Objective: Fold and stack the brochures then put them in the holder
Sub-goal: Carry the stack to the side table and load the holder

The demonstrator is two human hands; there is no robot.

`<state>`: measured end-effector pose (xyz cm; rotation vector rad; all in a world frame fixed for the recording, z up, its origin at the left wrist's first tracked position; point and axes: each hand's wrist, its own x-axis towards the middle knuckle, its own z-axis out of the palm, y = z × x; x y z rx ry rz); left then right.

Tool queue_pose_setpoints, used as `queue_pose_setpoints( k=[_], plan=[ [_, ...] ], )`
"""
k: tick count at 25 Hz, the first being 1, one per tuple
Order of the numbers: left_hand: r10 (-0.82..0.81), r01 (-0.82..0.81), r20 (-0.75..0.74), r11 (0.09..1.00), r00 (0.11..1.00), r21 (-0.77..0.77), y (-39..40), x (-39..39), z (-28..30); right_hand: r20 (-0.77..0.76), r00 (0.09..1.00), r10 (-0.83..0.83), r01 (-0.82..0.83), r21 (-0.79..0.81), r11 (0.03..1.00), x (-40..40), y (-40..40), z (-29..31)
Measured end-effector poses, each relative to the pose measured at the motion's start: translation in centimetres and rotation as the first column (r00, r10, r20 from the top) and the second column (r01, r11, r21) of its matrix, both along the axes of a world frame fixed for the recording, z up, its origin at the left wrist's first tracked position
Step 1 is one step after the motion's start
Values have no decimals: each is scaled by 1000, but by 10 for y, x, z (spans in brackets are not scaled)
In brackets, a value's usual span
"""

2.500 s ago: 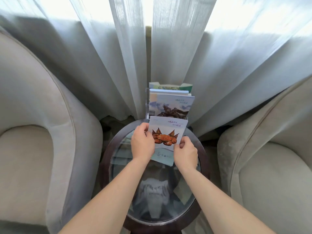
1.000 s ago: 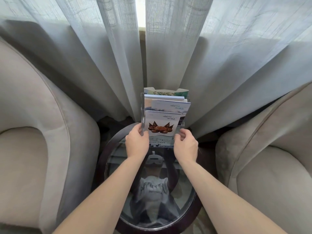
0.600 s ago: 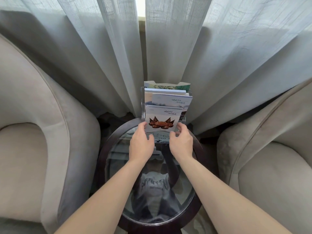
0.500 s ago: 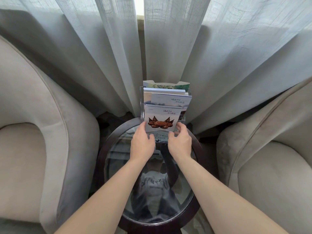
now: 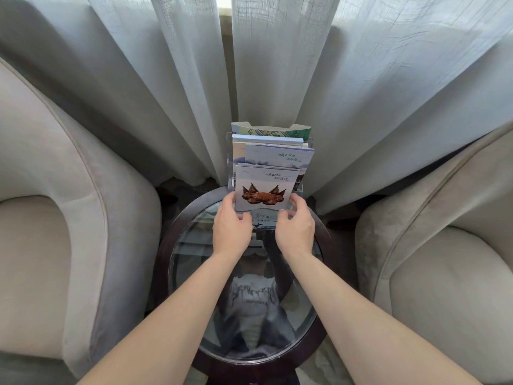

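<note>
Head view shows us standing over a round glass-topped table [image 5: 311, 276] with a dark wooden rim, set between two pale upholstered armchairs, one at the left [image 5: 69, 218] and one at the right [image 5: 444, 245], with sheer white curtains [image 5: 166, 93] hanging behind. At the far edge of the table stands a clear plastic holder [image 5: 229, 162] with stepped tiers; the rear tiers hold brochures [image 5: 277, 155] upright, a green-patterned one at the very back. We judge the task to be in its last step: the crab-cover brochure stack [image 5: 265, 190] stands upright in the front tier, its lower edge behind the clear front lip. Our left hand [image 5: 231, 229] has its fingers curled round the stack's lower left edge, thumb on the front; our right hand [image 5: 295, 229] grips the lower right edge the same way. Whether the stack is fully seated we cannot tell. The next move, as we judge it, calls for a light downward press until the stack bottoms out, squaring against the brochures behind, then release of both hands without tipping the holder. The glass reflects our torso.
</note>
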<state>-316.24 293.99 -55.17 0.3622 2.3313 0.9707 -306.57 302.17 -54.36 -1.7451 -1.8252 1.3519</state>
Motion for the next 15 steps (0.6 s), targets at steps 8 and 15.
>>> queue_pose_setpoints(
  k=[8,15],
  plan=[
    [-48,48,-17,999,999,13,7,8,-1,-10,1000,-11,11,30,999,11,4,-3],
    [-70,70,-13,998,997,-8,12,13,2,-17,998,-56,57,68,996,19,7,-2]
  ],
)
